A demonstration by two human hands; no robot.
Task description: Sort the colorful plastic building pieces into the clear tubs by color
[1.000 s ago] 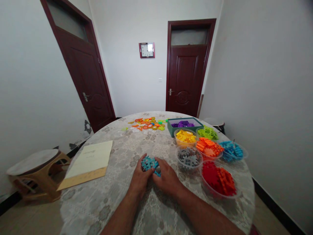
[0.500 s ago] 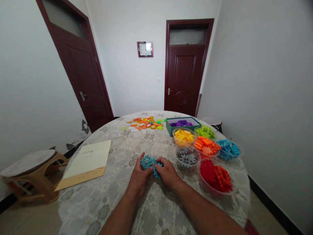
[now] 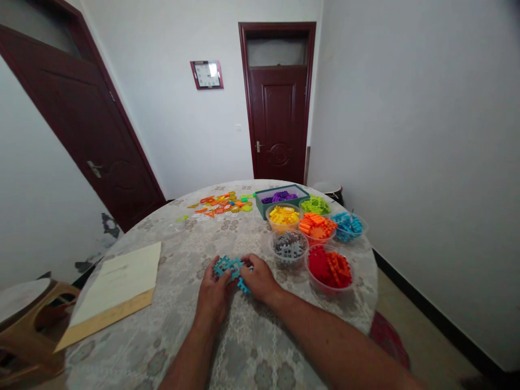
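Between my two hands, over the near middle of the table, is a cluster of joined blue interlocking plastic pieces (image 3: 228,266) with notched edges. My left hand (image 3: 214,290) grips its left side, thumb on top. My right hand (image 3: 260,277) is closed on the right side, its fingers bent over the pieces and partly hiding them. One blue piece (image 3: 244,285) hangs at an angle below the rest, by the right fingers. How that piece is joined cannot be made out.
Right of my hands stand clear tubs of grey (image 3: 289,246), red (image 3: 328,268), orange (image 3: 317,226), yellow (image 3: 284,216), green (image 3: 315,205) and blue pieces (image 3: 348,226). Behind them is a green box (image 3: 262,208) with purple pieces. Loose colourful pieces (image 3: 223,205) lie farther back; a paper sheet (image 3: 122,276) lies left.
The view has turned to the right, so the room and table appear shifted left. Both hands still hold the blue pieces, with the right fingers slightly shifted on them.
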